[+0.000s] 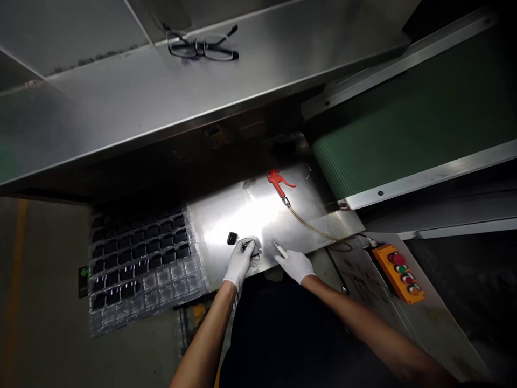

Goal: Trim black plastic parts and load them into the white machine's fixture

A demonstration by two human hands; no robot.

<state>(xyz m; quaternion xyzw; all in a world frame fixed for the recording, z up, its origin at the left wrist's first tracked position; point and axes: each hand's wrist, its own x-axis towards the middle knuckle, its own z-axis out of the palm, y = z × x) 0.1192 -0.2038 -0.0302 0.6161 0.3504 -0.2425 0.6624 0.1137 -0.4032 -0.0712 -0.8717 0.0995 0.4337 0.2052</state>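
My left hand (241, 261), in a white glove, is closed on a small dark part (254, 249) above the near edge of the metal table (220, 207). The fingers cover much of that part, so its exact kind cannot be told. Gloved in white too, my right hand (297, 265) grips a slim white pen-like tool (279, 248) with a thin metal tip pointing up and left. The tip is apart from the dark part. Another small glossy black part (231, 238) lies on the table just beyond my left hand.
A clear plastic tray (151, 281) with rows of black parts stands at the left. A red air blow gun (276, 182) with a hose lies behind my right hand. Glasses (202, 47) rest on the upper ledge. At right are a green conveyor (412, 118) and an orange button box (399, 274).
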